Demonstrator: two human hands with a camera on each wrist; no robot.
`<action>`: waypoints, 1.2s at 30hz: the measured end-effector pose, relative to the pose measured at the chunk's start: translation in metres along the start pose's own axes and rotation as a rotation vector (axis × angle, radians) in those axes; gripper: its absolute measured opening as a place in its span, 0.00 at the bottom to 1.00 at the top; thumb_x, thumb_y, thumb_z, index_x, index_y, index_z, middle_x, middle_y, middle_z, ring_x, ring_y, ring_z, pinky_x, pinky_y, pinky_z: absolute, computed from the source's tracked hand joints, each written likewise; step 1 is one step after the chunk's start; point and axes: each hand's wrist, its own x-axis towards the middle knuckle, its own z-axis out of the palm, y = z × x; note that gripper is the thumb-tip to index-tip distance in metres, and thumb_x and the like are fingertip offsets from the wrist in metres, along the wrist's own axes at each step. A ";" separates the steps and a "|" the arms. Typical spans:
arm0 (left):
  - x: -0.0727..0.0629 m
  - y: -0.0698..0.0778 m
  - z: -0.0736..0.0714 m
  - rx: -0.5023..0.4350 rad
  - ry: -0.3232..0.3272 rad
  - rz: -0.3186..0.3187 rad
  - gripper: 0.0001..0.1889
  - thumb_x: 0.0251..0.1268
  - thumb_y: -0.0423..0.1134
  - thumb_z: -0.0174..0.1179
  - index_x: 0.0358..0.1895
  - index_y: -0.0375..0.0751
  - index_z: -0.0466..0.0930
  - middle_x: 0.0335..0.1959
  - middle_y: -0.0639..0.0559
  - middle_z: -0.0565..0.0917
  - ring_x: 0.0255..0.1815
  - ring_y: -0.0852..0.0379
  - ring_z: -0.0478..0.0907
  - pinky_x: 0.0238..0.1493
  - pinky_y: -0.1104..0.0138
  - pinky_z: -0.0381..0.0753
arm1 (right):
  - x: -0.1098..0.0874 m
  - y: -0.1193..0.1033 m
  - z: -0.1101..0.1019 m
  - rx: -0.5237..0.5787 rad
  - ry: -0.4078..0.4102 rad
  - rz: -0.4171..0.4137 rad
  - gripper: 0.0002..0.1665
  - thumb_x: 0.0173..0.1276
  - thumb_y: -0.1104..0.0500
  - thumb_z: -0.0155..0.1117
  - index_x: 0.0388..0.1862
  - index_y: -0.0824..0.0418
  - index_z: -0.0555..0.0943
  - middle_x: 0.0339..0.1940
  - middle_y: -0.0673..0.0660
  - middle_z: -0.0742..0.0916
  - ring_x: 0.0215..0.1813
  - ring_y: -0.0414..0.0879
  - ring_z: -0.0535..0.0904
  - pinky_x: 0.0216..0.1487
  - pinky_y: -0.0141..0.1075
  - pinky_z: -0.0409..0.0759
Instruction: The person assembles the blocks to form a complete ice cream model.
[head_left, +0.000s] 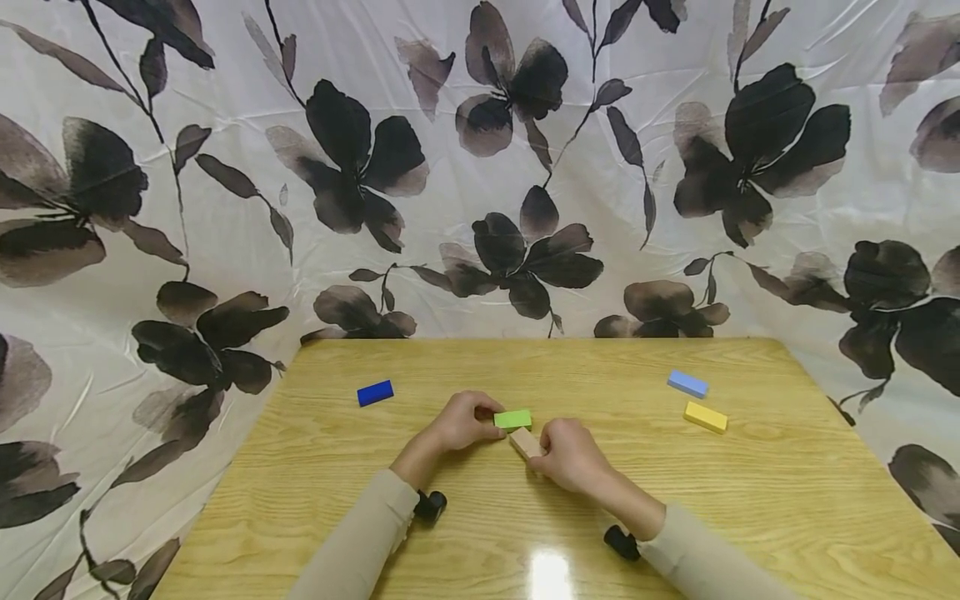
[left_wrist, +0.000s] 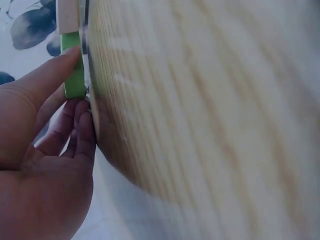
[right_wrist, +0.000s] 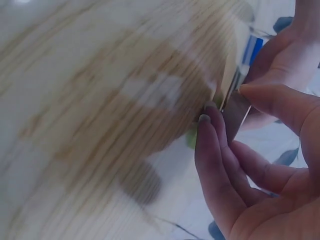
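Observation:
A light green block (head_left: 513, 419) lies near the middle of the wooden table, and my left hand (head_left: 467, 422) pinches its left end between thumb and fingers. Just in front of it is a plain wood-coloured block (head_left: 526, 443), set at a slant, its far end close against the green one. My right hand (head_left: 572, 454) grips the near end of that plain block. In the left wrist view the green block (left_wrist: 75, 75) shows between thumb and fingers, with the plain block (left_wrist: 67, 16) beyond it. From the right wrist, the plain block (right_wrist: 235, 116) looks dark between thumb and fingers.
On the table (head_left: 315, 517), a dark blue block (head_left: 375, 393) lies at the back left. A light blue block (head_left: 687, 384) and a yellow block (head_left: 706, 417) lie at the back right. A floral cloth (head_left: 450, 183) hangs behind the table's far edge.

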 end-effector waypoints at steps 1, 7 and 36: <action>0.000 0.000 0.000 0.003 -0.001 -0.003 0.17 0.60 0.34 0.75 0.52 0.34 0.87 0.48 0.45 0.85 0.47 0.52 0.82 0.51 0.59 0.82 | 0.000 -0.001 0.001 0.000 -0.004 0.007 0.18 0.58 0.60 0.79 0.17 0.59 0.78 0.19 0.51 0.79 0.19 0.41 0.71 0.19 0.31 0.69; 0.002 0.001 0.001 0.037 -0.009 0.002 0.17 0.59 0.34 0.75 0.52 0.35 0.88 0.46 0.47 0.85 0.45 0.54 0.80 0.51 0.59 0.81 | -0.001 -0.006 0.004 -0.038 -0.017 0.009 0.19 0.57 0.59 0.80 0.16 0.59 0.78 0.16 0.50 0.80 0.18 0.41 0.72 0.19 0.31 0.70; 0.010 -0.002 -0.010 -0.012 -0.097 -0.044 0.18 0.57 0.32 0.76 0.50 0.35 0.87 0.42 0.49 0.83 0.41 0.56 0.75 0.47 0.63 0.77 | 0.012 0.004 0.004 -0.108 -0.183 -0.133 0.21 0.64 0.51 0.76 0.16 0.53 0.77 0.16 0.45 0.77 0.21 0.40 0.70 0.23 0.34 0.67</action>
